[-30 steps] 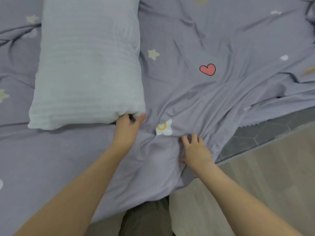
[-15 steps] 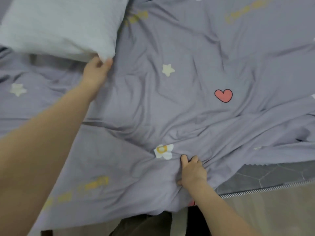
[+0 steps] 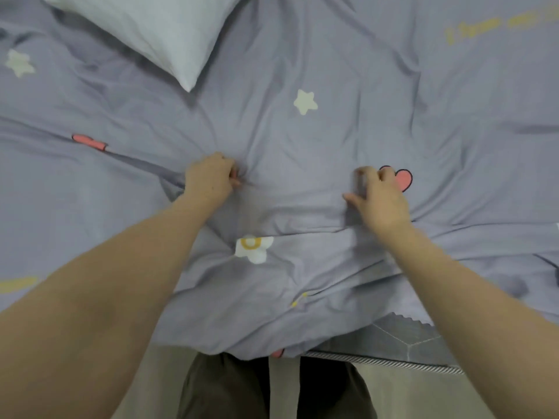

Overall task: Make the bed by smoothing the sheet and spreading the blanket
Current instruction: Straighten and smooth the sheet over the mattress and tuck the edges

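In the head view, the lavender-grey printed cotton sheet (image 3: 302, 152) covers nearly the whole bed, rumpled, with its near edge hanging over the side and a corner of the dark grey quilted mattress (image 3: 405, 337) bare at the lower right. The left hand (image 3: 210, 176) has let go of the pale, faintly striped pillow (image 3: 157, 28), which it was carrying by a corner half a second ago. The pillow now lies free at the upper left, well apart from both hands. That hand is now clenched into the sheet itself, and creases fan out from its curled fingers. The right hand (image 3: 381, 201) has left the bunched edge beside the white and yellow flower print (image 3: 252, 247) and moved further up the bed. It now sits just beside the pink heart print (image 3: 403, 179), with bent fingers and the thumb spread on the cloth. It is blurred by motion, so it cannot be told whether it grips the fabric or only presses it. With the pillow out of the way, the smoothing step appears to be starting. The folds between and around the hands are not yet drawn flat, and no separate blanket can be told apart from the sheet
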A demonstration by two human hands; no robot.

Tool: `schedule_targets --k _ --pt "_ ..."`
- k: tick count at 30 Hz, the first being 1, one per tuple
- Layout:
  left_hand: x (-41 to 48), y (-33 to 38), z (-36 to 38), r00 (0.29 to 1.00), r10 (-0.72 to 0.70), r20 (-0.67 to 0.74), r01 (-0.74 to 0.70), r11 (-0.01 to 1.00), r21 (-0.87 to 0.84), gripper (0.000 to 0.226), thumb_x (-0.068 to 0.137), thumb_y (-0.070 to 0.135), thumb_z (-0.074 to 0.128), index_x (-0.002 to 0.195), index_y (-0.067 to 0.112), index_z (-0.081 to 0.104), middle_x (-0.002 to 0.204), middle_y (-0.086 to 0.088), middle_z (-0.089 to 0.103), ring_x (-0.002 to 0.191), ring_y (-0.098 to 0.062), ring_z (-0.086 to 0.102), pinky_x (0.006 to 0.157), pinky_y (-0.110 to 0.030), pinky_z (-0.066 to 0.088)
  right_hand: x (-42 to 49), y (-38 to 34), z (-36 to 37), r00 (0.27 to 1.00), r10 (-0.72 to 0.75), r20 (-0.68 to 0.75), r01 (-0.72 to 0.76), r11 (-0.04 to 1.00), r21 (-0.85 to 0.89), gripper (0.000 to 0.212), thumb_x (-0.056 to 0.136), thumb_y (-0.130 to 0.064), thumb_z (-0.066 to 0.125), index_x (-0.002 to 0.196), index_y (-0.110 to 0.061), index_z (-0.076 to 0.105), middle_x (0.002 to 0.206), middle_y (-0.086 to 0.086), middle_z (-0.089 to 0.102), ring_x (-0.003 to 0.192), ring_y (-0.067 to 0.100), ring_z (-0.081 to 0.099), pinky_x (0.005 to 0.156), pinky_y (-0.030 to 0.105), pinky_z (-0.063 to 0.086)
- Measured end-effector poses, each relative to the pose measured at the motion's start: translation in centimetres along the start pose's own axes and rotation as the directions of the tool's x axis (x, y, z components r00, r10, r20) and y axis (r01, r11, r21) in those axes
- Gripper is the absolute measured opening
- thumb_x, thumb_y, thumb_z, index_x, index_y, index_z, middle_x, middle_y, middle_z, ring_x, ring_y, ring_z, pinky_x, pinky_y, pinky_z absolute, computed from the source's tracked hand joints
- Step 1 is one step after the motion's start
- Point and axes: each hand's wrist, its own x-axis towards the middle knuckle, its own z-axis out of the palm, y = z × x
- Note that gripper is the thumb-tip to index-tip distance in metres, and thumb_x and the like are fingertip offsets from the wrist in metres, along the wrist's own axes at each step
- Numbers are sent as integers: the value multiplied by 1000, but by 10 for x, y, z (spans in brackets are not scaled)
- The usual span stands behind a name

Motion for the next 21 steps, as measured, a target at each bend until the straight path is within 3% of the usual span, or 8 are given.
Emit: schedule_targets --k 2,4,6,10,13,17,19,21 --pt "10 6 -14 988 3 -152 -10 999 -47 20 89 31 61 95 12 60 104 -18 58 95 -38 59 79 -43 44 18 17 -10 996 -17 84 24 996 -82 52 82 -35 72 126 -19 48 122 14 44 105 35 50 76 42 48" --pt "25 16 -31 957 2 -289 -36 993 -113 20 89 30 62 94 11 56 100 -17 57 89 -36 57 73 -41 41 31 27 -16 982 -146 122 169 964 -207 31 85 -32 67 111 -18 57 116 13 53 106 35 52 80 42 46" --pt "36 27 -43 949 28 -314 -77 986 -145 18 90 25 61 93 9 52 97 -16 55 85 -34 55 69 -37 34 39 30 -22 966 -213 144 248 922 -297 13 91 -28 57 99 -19 60 106 11 63 101 34 58 78 38 41" --pt "39 48 -32 974 -38 -221 -8 978 -207 18 93 20 59 98 5 52 106 -19 53 91 -34 53 72 -34 32 44 46 -32 994 -34 -103 1 954 -298 15 95 -19 42 106 -11 48 98 25 64 90 42 62 68 40 38" --pt "17 66 -8 987 -77 -142 26 943 -332 21 91 19 60 101 2 53 110 -20 51 95 -35 54 80 -39 39 36 52 -34 994 25 -111 -47 979 -200 19 97 -15 36 112 -7 42 95 28 62 84 44 60 65 41 38" --pt "-54 99 30 964 -92 -248 -23 906 -422 29 91 26 60 106 2 56 112 -16 52 95 -33 57 81 -39 42 -5 51 -31 945 -321 -55 318 946 -68 36 97 -29 48 125 -8 48 114 16 60 103 38 57 86 45 43" --pt "-106 114 51 954 5 -301 -119 925 -360 31 90 39 57 101 9 57 109 -10 54 98 -30 56 84 -39 41 -40 61 -25 845 -535 -5 529 836 -144 47 94 -44 49 132 -15 50 133 6 51 123 27 48 101 47 36" --pt "-161 126 72 962 103 -253 -186 924 -333 41 85 56 55 96 17 56 106 -2 54 98 -22 54 82 -36 38 -77 81 -14 707 -706 52 698 684 -212 56 91 -57 48 134 -22 53 138 3 45 125 24 44 105 51 30"
